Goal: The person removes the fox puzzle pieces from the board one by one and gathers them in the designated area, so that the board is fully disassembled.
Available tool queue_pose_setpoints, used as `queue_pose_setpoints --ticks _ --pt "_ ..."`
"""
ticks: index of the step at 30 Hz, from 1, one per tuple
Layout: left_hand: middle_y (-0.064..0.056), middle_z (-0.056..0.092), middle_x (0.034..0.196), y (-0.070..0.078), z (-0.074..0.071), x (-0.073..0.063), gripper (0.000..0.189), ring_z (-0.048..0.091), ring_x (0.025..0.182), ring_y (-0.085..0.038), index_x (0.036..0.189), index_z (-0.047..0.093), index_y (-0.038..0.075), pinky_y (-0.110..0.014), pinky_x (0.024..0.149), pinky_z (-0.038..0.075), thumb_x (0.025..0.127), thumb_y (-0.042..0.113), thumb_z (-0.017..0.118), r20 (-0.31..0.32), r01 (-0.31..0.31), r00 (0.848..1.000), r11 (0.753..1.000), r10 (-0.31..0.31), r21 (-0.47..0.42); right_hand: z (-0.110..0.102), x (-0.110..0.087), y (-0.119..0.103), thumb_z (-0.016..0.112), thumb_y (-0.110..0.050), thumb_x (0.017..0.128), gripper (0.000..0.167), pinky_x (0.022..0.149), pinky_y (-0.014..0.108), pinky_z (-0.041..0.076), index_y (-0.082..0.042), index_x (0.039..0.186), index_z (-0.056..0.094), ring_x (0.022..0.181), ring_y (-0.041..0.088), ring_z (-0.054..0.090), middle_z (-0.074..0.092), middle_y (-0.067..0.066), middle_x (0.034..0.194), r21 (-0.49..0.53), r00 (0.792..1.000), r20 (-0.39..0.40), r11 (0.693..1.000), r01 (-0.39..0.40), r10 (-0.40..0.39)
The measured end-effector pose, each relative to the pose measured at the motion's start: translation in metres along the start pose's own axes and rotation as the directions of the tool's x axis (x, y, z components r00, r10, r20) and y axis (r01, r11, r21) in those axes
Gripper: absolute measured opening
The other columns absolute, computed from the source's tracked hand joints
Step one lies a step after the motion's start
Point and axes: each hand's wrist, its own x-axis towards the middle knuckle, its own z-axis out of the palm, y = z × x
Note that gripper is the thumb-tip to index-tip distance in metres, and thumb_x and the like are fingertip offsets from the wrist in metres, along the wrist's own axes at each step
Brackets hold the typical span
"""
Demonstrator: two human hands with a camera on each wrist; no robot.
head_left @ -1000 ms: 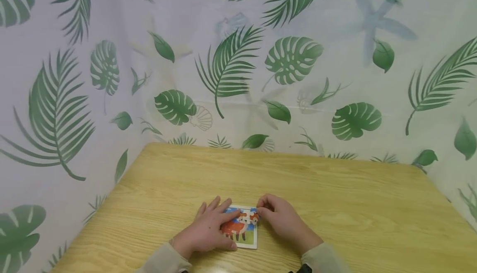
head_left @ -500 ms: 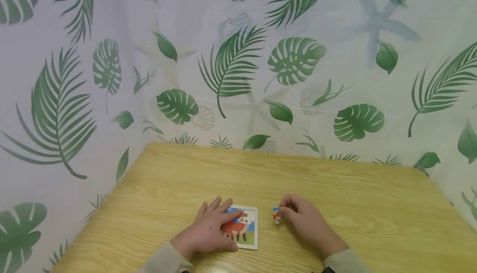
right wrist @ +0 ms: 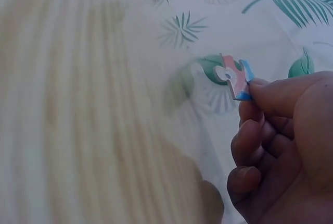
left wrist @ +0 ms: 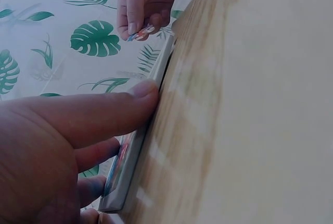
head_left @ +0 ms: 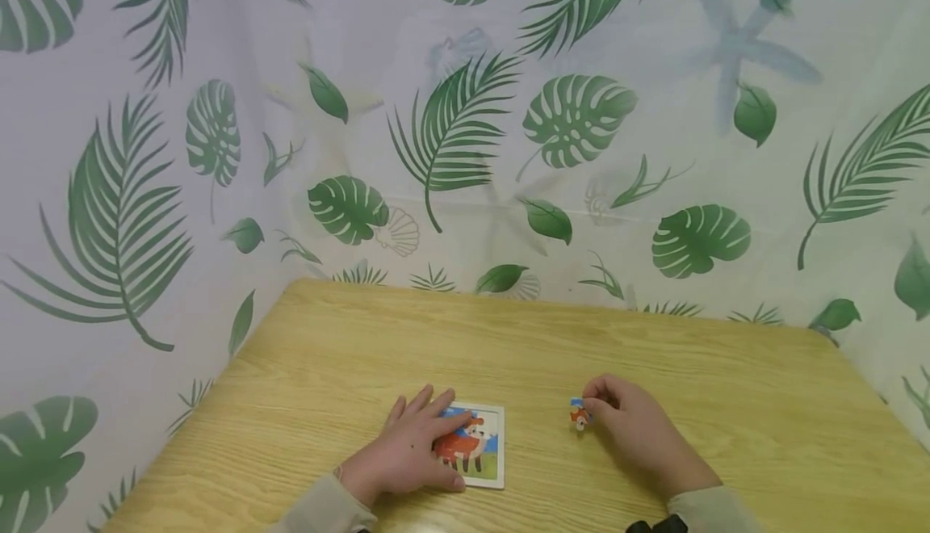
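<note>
A small jigsaw puzzle (head_left: 465, 446) with a red fox-like animal lies in a white-rimmed frame near the table's front. At its upper right corner a pale, bare spot shows. My left hand (head_left: 403, 448) rests across the puzzle's left part with spread fingers, hiding that side. In the left wrist view its thumb (left wrist: 119, 110) touches the frame's edge. Right of the frame and apart from it, my right hand (head_left: 632, 430) pinches a puzzle piece (head_left: 579, 416) between thumb and fingertips. The right wrist view shows the piece (right wrist: 238, 79) in red, white and blue, held off the table.
The wood-grain table (head_left: 407, 331) spreads out behind and to both sides of the hands. A white curtain (head_left: 465, 250) printed with green leaves stands along its back and left sides.
My right hand has lifted the puzzle piece away from the puzzle's upper right corner and carried it to the right. The left hand has stayed on the puzzle.
</note>
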Motion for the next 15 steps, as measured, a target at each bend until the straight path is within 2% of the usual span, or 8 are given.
queue_pose_setpoints --ticks 4,15 --pt "-0.007 0.021 0.167 -0.001 0.0 -0.001 0.085 0.003 0.154 -0.037 0.154 0.047 0.028 -0.065 0.117 -0.002 0.079 0.047 0.083 0.008 0.004 1.0 1.0 -0.004 -0.009 -0.012 0.001 0.01 0.056 -0.038 0.105 0.026 0.077 0.038 0.043 -0.014 0.11 0.061 0.089 0.022 0.054 0.062 0.003 0.098 -0.014 0.999 0.0 0.999 -0.032 0.032" --pt "-0.007 0.022 0.167 -0.001 -0.001 -0.001 0.086 0.003 0.154 -0.036 0.154 0.047 0.028 -0.064 0.117 -0.002 0.079 0.048 0.083 0.004 0.002 1.0 1.0 -0.002 -0.009 -0.041 -0.002 0.029 0.054 -0.032 0.106 0.023 0.076 0.039 0.043 -0.011 0.109 0.063 0.09 0.022 0.053 0.064 0.003 0.102 -0.144 1.0 -0.011 0.989 -0.025 0.024"
